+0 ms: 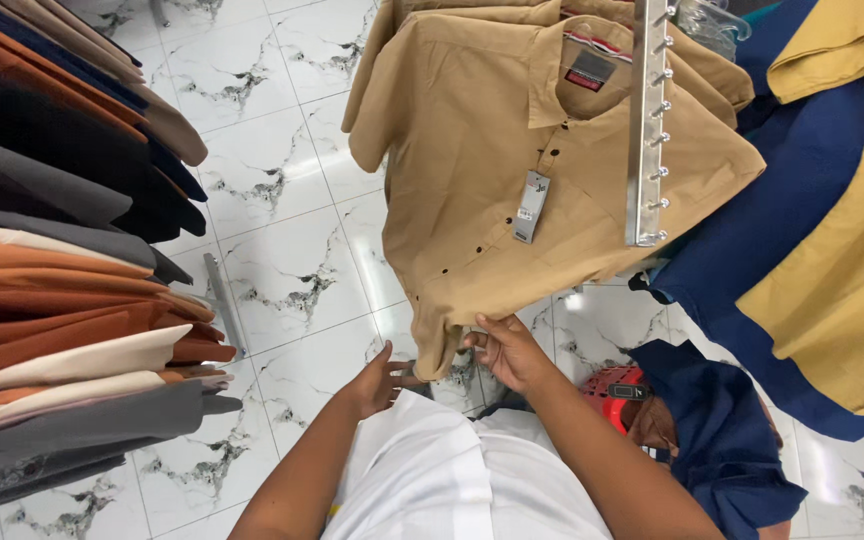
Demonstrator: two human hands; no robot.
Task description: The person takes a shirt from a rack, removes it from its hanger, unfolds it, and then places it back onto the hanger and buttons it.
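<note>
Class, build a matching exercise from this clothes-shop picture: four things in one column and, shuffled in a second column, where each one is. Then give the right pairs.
Things:
1. tan shirt
2. hang tag
3. metal display arm
4. right hand

Places:
A. at the tan shirt's bottom hem
B. hanging over the marbled floor tiles
C. on the shirt's button front
D. right of the collar, studded with pegs

Pairs: 1-B, 2-C, 3-D, 4-A
</note>
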